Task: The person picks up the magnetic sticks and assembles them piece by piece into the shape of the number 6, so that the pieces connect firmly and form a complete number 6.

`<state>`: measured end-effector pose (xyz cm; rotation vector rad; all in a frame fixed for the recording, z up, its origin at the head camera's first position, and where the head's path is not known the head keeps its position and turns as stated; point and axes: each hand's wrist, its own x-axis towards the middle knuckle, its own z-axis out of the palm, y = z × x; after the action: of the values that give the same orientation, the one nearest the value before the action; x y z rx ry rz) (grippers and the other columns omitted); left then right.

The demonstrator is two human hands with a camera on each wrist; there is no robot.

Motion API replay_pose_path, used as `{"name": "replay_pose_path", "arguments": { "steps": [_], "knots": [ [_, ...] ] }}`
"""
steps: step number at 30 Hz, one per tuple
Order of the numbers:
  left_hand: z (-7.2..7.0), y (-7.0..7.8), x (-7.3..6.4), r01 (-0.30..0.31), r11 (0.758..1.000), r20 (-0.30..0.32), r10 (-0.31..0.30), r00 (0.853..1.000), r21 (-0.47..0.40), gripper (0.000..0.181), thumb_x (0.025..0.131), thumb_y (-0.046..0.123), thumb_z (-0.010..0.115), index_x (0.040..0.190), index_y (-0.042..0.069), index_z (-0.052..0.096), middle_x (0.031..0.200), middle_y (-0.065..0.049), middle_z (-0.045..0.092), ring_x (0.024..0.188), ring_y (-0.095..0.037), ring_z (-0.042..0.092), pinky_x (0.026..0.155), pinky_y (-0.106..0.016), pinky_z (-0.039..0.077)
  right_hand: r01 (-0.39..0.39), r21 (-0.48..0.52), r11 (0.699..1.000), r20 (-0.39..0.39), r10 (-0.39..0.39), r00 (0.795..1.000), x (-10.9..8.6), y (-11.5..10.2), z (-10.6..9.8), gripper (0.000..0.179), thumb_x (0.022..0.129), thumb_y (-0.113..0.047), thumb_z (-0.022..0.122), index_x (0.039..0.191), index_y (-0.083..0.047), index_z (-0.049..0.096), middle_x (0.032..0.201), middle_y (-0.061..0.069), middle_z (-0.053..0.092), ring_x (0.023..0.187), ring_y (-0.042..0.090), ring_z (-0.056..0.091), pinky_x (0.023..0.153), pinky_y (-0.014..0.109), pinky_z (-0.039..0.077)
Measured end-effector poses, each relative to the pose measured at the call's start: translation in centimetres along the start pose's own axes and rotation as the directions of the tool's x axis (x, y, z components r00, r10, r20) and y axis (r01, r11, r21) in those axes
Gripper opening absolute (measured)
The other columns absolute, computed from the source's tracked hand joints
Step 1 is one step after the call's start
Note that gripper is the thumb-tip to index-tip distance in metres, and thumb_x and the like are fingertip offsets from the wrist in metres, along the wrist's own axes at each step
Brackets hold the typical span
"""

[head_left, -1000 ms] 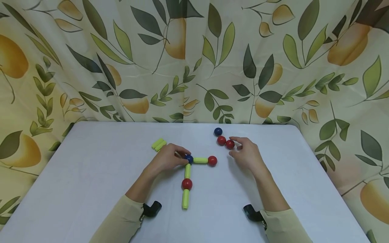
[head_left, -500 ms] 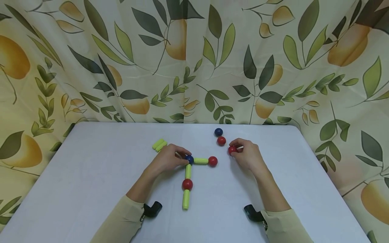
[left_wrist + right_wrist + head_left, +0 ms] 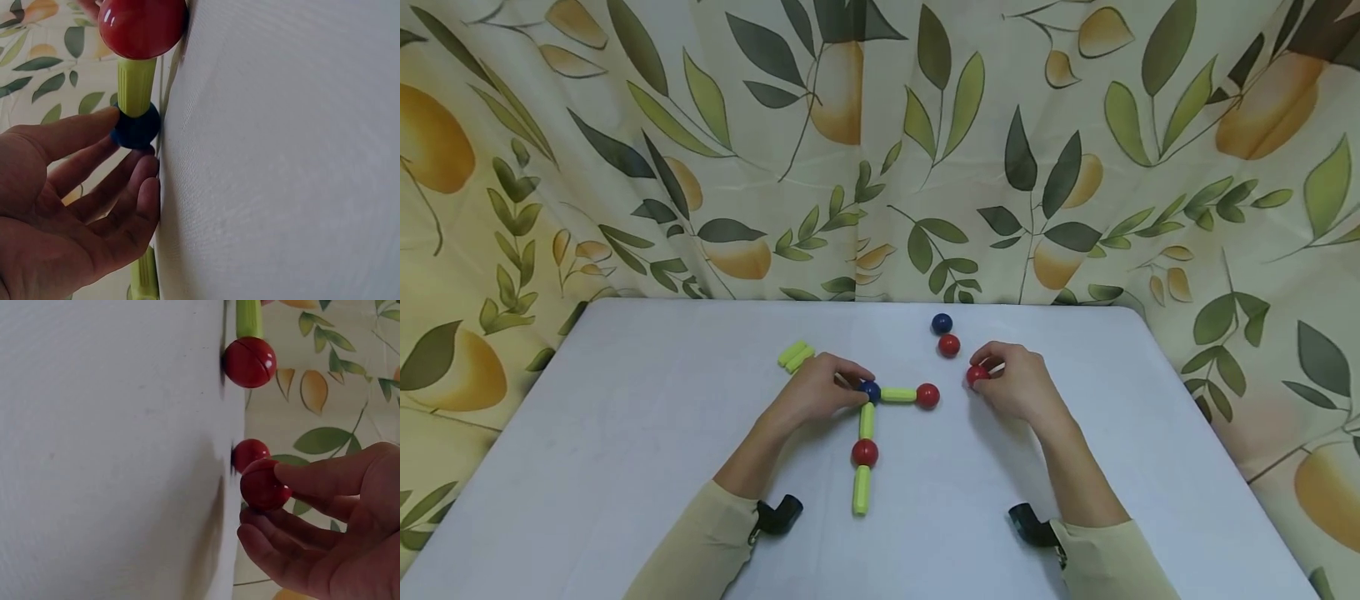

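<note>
My left hand [image 3: 818, 388] pinches a blue ball [image 3: 870, 392] at the corner of a joined shape on the table. From that ball one green stick [image 3: 898, 394] runs right to a red ball [image 3: 928, 396]. Another green stick [image 3: 867, 422] comes toward me to a second red ball [image 3: 865, 452], and a further green stick [image 3: 861, 490] follows it. My right hand [image 3: 1015, 380] holds a loose red ball [image 3: 265, 485] between thumb and fingers, to the right of the shape. In the left wrist view, thumb and fingertips meet the blue ball [image 3: 136, 127].
A red ball [image 3: 949, 346] and a blue ball [image 3: 942, 323] lie near the back edge of the white table [image 3: 625, 467]. Loose green sticks [image 3: 795, 356] lie beyond my left hand. A patterned curtain [image 3: 880, 167] hangs behind the table.
My right hand has closed its fingers on a red ball and drawn it away from the other red ball, slightly right and toward me. The left hand stays on the blue ball.
</note>
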<state>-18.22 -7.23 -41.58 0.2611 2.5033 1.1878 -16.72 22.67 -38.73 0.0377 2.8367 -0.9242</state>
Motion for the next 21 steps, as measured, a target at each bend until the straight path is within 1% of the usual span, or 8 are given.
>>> {"name": "replay_pose_path", "arguments": {
  "steps": [3, 6, 9, 14, 18, 21],
  "knots": [
    [0.0, 0.0, 0.2, -0.005, 1.000, 0.003, 0.005, 1.000, 0.000, 0.026, 0.092, 0.015, 0.080, 0.118, 0.018, 0.079, 0.105, 0.000, 0.073, 0.094, -0.018, 0.064, 0.079, -0.029, 0.057, 0.013, -0.004, 1.000, 0.016, -0.013, 1.000, -0.5, -0.7, -0.5, 0.026, 0.093, -0.015, 0.071, 0.118, -0.008, 0.071, 0.116, 0.019, 0.070, 0.108, 0.037, 0.066, 0.084, 0.044, 0.059],
    [-0.3, -0.2, 0.1, 0.000, 1.000, 0.009, 0.000, 1.000, -0.001, 0.026, 0.092, 0.016, 0.080, 0.118, 0.018, 0.079, 0.106, 0.000, 0.073, 0.095, -0.018, 0.064, 0.081, -0.029, 0.057, 0.031, -0.001, 1.000, 0.036, -0.030, 0.999, -1.0, -1.7, -0.5, 0.025, 0.092, -0.016, 0.072, 0.116, -0.008, 0.072, 0.114, 0.017, 0.070, 0.105, 0.035, 0.067, 0.081, 0.042, 0.058],
    [-0.1, 0.0, 0.1, 0.002, 1.000, 0.017, -0.002, 1.000, 0.001, 0.026, 0.093, 0.016, 0.079, 0.119, 0.018, 0.079, 0.107, 0.000, 0.073, 0.096, -0.018, 0.064, 0.081, -0.029, 0.057, 0.048, 0.004, 0.999, 0.043, -0.048, 0.998, -1.8, -2.2, -0.4, 0.025, 0.091, -0.015, 0.074, 0.115, -0.008, 0.072, 0.110, 0.016, 0.072, 0.100, 0.032, 0.068, 0.079, 0.039, 0.058],
    [-0.1, 0.1, 0.1, 0.010, 1.000, 0.005, -0.010, 1.000, 0.014, 0.026, 0.093, 0.015, 0.079, 0.119, 0.018, 0.079, 0.107, -0.001, 0.073, 0.095, -0.018, 0.064, 0.080, -0.029, 0.057, 0.092, 0.039, 0.995, 0.091, -0.095, 0.991, -2.7, -3.1, 0.9, 0.022, 0.090, -0.011, 0.076, 0.112, -0.009, 0.073, 0.104, 0.011, 0.073, 0.093, 0.027, 0.068, 0.075, 0.036, 0.059],
    [-0.1, 0.0, 0.2, 0.009, 1.000, 0.009, -0.009, 1.000, 0.005, 0.027, 0.093, 0.015, 0.079, 0.119, 0.018, 0.079, 0.108, -0.001, 0.073, 0.095, -0.018, 0.064, 0.080, -0.029, 0.057, 0.097, 0.051, 0.994, 0.153, -0.104, 0.983, -3.5, -3.7, 2.3, 0.025, 0.087, -0.010, 0.079, 0.112, -0.011, 0.074, 0.104, 0.008, 0.072, 0.092, 0.024, 0.066, 0.074, 0.033, 0.059],
    [-0.1, 0.0, 0.3, 0.020, 1.000, 0.009, -0.020, 1.000, -0.008, 0.026, 0.093, 0.015, 0.079, 0.119, 0.019, 0.079, 0.108, -0.001, 0.073, 0.096, -0.019, 0.064, 0.081, -0.029, 0.057, 0.102, 0.056, 0.993, 0.200, -0.111, 0.973, -4.1, -4.3, 3.1, 0.028, 0.084, -0.010, 0.082, 0.111, -0.013, 0.074, 0.104, 0.006, 0.070, 0.093, 0.023, 0.064, 0.073, 0.033, 0.060]
  ]
}}
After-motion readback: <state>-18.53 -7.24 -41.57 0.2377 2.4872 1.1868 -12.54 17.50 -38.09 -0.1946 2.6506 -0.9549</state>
